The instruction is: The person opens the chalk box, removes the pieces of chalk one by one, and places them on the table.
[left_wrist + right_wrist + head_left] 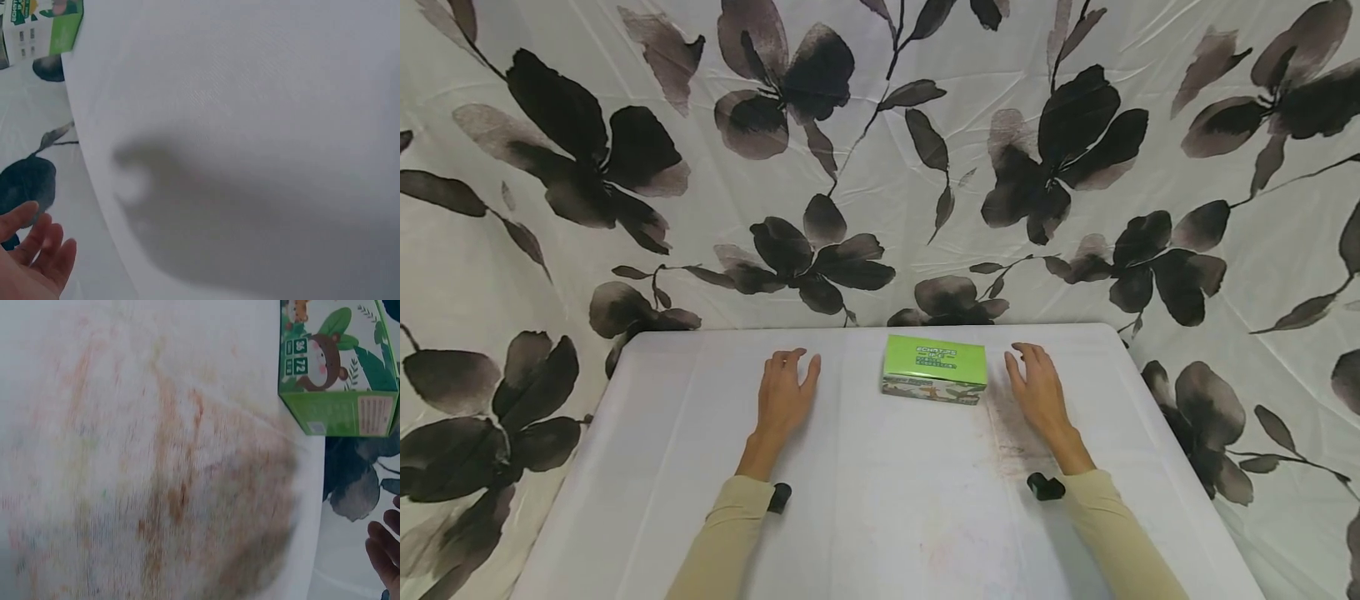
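Note:
A box [935,369] with a bright green top and a printed front sits near the far edge of the table, between the two hands. To its left, some way off, my left hand [785,396] hovers with relaxed fingers and holds nothing. Close to the box's right side is my right hand [1036,390], its fingers loosely bent and nothing in them. The right wrist view shows a cartoon bear on the box [337,356] and a barcode on its green end. Only a corner of the box [44,28] appears in the left wrist view.
A white cloth covers the table [880,508], with reddish-brown stains [181,494] on its right part. Floral fabric [925,192] hangs behind the table and along its sides. Each wrist carries a small black camera [1046,487].

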Action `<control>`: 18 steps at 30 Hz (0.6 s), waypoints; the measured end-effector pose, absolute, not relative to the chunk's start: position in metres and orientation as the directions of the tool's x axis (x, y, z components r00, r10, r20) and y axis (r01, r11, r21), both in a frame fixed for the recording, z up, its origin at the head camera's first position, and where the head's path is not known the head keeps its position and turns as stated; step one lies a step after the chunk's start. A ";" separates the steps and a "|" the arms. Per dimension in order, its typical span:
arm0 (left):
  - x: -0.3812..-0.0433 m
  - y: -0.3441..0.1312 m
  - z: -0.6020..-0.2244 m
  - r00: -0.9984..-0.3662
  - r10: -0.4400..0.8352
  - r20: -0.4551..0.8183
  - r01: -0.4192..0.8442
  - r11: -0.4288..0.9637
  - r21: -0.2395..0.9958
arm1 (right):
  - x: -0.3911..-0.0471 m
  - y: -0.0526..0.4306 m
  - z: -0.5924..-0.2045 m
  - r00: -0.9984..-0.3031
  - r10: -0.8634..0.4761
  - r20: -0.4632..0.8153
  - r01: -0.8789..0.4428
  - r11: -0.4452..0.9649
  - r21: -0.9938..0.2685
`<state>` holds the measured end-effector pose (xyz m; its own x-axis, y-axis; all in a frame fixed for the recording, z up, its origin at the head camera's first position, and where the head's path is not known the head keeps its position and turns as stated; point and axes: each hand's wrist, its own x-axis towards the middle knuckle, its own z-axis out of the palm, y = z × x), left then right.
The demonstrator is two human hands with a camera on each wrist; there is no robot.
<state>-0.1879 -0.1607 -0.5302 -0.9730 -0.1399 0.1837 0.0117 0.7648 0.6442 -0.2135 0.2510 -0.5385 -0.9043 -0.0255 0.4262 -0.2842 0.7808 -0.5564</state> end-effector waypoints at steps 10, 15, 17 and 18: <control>-0.192 -0.142 -0.541 -0.974 -0.150 0.168 0.015 0.703 0.711 | -0.219 0.230 -0.539 -0.938 -0.077 0.338 -0.289 0.713 -0.639; -0.196 -0.129 -0.543 -0.976 -0.137 0.169 0.034 0.671 0.741 | -0.219 0.223 -0.538 -0.937 -0.101 0.333 -0.309 0.683 -0.662; -0.197 -0.124 -0.543 -0.975 -0.140 0.173 0.040 0.656 0.754 | -0.219 0.221 -0.539 -0.939 -0.121 0.323 -0.318 0.668 -0.673; -0.197 -0.122 -0.543 -0.974 -0.141 0.176 0.042 0.652 0.757 | -0.220 0.220 -0.540 -0.939 -0.131 0.319 -0.323 0.660 -0.678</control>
<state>-0.1974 -0.1224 -0.5429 -0.9742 -0.1413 0.1762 0.0424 0.6521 0.7570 -0.2196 0.2205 -0.5395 -0.9388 -0.1314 0.3186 -0.3226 0.6601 -0.6783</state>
